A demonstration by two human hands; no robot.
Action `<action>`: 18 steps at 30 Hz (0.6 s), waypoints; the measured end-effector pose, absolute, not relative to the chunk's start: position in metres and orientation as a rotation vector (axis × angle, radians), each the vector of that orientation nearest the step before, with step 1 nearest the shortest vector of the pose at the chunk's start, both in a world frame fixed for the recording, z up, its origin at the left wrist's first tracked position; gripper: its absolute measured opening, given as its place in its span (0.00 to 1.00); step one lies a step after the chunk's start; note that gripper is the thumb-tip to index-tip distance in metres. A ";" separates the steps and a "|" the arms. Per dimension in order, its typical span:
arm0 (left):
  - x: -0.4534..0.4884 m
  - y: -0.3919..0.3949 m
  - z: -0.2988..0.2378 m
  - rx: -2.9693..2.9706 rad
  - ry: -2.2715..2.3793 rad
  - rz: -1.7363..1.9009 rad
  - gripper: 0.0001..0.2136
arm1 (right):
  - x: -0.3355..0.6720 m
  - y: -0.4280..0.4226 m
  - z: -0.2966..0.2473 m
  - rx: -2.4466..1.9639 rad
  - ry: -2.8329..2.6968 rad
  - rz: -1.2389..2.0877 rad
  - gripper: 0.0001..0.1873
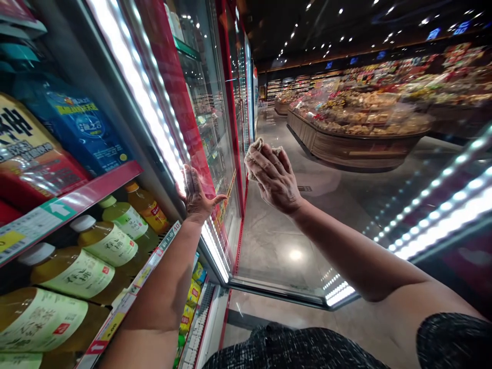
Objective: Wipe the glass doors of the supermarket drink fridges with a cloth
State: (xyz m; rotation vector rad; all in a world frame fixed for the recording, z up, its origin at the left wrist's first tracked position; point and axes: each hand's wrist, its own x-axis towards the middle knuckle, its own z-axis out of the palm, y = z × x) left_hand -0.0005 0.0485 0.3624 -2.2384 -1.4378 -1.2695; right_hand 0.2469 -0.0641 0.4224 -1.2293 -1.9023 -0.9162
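Note:
My right hand [280,180] presses a crumpled beige cloth [252,156] against the inner side of a glass door [269,241]. Part of the cloth shows past the fingertips; the palm hides the rest. With fingers stretched and thumb out to the side, my left hand [198,197] is at the bright LED strip [161,120] on the cooler's frame. Nothing shows in it. Whether the whole palm touches the frame, I cannot tell.
Left of my arm, cooler shelves hold bottles with pale green labels [80,271], an orange drink bottle [148,205] and blue packs [88,123]. Through the glass stands a wood-sided display island [346,146] heaped with packaged goods. A second LED strip [442,225] edges the door at right.

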 end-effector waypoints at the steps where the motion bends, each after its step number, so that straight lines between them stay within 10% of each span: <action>1: 0.000 0.048 0.362 -2.239 -1.439 -1.273 0.59 | 0.242 -0.061 0.423 -1.234 -1.873 -0.903 0.29; 18: 0.002 0.039 0.368 -2.211 -1.483 -1.256 0.59 | 0.208 -0.030 0.418 -1.026 -1.954 -0.812 0.29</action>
